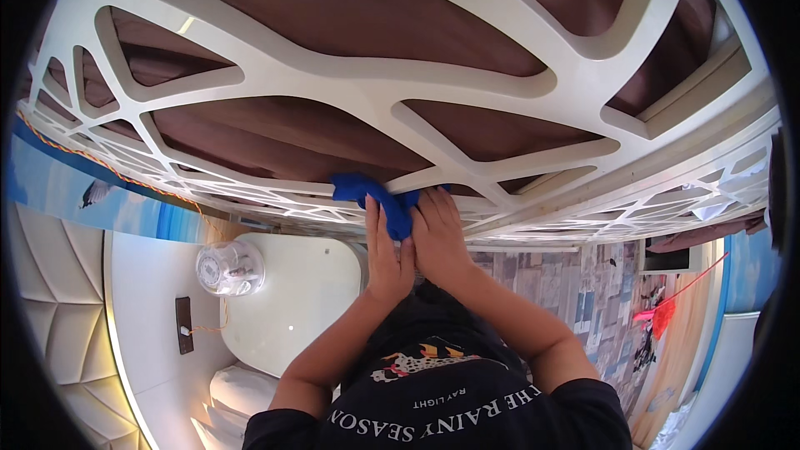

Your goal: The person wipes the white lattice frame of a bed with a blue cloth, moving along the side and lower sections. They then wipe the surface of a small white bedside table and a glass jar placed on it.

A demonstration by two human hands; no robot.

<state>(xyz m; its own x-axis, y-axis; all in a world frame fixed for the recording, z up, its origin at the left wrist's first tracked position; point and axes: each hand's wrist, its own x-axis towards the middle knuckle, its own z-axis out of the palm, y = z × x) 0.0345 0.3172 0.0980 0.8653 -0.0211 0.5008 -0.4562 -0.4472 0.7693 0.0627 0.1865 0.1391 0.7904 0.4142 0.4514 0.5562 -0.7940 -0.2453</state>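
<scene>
A blue cloth (392, 203) is bunched against a strip of the white openwork lattice panel (350, 81). My left hand (389, 256) has its fingers along the left part of the cloth. My right hand (439, 231) presses more of the cloth against the lattice from the right, its fingers reaching over the strip. The two hands nearly meet at the wrists. Brown fabric (294, 137) shows through the panel's curved openings. Part of the cloth is hidden behind my fingers and the strip.
Below on the left, a clear plastic container (230, 267) stands on a white table (294, 300). A twisted red-and-yellow cord (119, 172) runs along the panel's left side. A wall socket (184, 325) holds a plug. A red object (664, 319) lies at the right over patterned flooring (537, 287).
</scene>
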